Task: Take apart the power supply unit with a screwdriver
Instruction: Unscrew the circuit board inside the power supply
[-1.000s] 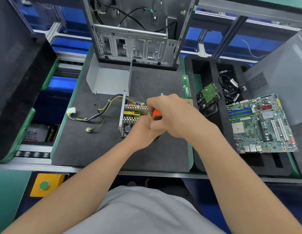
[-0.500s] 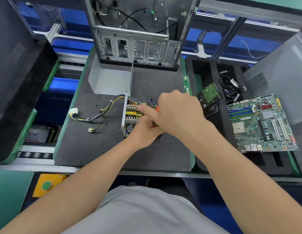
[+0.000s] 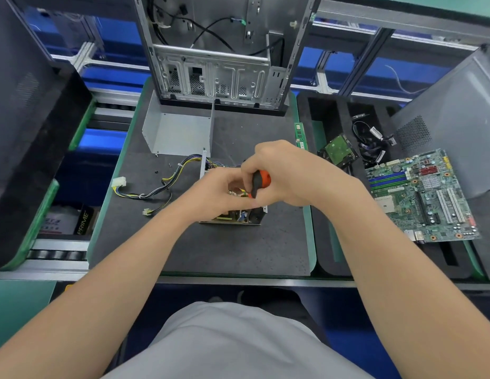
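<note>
– Where is our power supply unit (image 3: 233,216)?
– On the dark surface (image 3: 238,250), right under our hands, with its wires (image 3: 156,190) trailing left.
– What are we holding?
– Our right hand (image 3: 283,173) grips the orange screwdriver (image 3: 261,180). It slants down and left into the unit. Our left hand (image 3: 215,190) curls close beside it, but we cannot tell if it holds anything.
– So we push down-left?
– We think so.
</note>
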{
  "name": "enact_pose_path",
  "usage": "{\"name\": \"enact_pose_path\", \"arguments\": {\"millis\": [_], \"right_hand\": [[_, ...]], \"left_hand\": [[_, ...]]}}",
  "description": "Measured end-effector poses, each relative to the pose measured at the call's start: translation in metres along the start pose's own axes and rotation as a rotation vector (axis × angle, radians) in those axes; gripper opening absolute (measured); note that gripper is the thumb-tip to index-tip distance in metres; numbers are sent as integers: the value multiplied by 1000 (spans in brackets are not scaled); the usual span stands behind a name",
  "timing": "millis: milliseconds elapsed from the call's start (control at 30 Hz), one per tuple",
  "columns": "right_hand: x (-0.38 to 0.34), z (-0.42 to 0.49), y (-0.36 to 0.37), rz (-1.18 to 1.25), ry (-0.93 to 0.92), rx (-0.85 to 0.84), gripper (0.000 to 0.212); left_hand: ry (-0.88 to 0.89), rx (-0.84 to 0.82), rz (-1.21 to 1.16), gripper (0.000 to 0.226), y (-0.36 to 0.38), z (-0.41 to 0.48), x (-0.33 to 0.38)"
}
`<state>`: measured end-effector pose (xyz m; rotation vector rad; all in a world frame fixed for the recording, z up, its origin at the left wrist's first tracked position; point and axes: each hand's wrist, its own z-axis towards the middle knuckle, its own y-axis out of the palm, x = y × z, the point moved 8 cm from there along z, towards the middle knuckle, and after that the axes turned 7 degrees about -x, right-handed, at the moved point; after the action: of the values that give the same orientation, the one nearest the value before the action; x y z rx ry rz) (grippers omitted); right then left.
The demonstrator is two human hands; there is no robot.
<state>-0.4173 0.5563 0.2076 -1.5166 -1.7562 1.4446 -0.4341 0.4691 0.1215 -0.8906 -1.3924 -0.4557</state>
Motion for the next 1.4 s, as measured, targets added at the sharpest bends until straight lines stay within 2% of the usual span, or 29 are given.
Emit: {"name": "enact_pose_path", "arguments": {"millis": [100,233,300,367,467,633,733,800,833,967,1033,1200,1300,1400], "right_hand": [[-3,-4,-2,-52,-2,34,18],[3,-14,-12,-292,242,239,43],[3,-16,-13,-287,313,272,49],[3,-12,-9,-224,281,222,38],[-7,-10,-4,-76,112,112,15],[-12,-13,-3,4,8,60,16],[-11,-13,-1,9,8,51,16],[-12,-15,-1,-14,24,62,17],[-12,-17,-2,-51,40,96,18],[-6,-21,-14,-285,267,314,41],[-3,-19,-12,-266,319,303,46],[-1,-14,-1,-33,178,146,20],[-7,-16,1,38,91,104,16],[-8,-17,2,29,62,123,15]], "left_hand": [[35,40,48,16,-2,-2,1],[34,88,88,20,-4,-3,-2],[31,95,103,22,-5,-3,-4],[35,69,75,26,-4,-4,-3],[40,48,56,28,-3,-5,-3],[52,79,112,23,-5,-6,-1],[77,124,141,29,-6,-7,-1],[80,143,138,21,-6,-8,-1],[74,143,142,13,-5,-8,-2],[52,160,139,19,-6,-6,-8],[79,154,132,33,-5,-6,-5],[84,139,128,30,-7,-10,-6],[74,126,96,19,-7,-11,-6],[47,122,68,19,-8,-10,-9]]}}
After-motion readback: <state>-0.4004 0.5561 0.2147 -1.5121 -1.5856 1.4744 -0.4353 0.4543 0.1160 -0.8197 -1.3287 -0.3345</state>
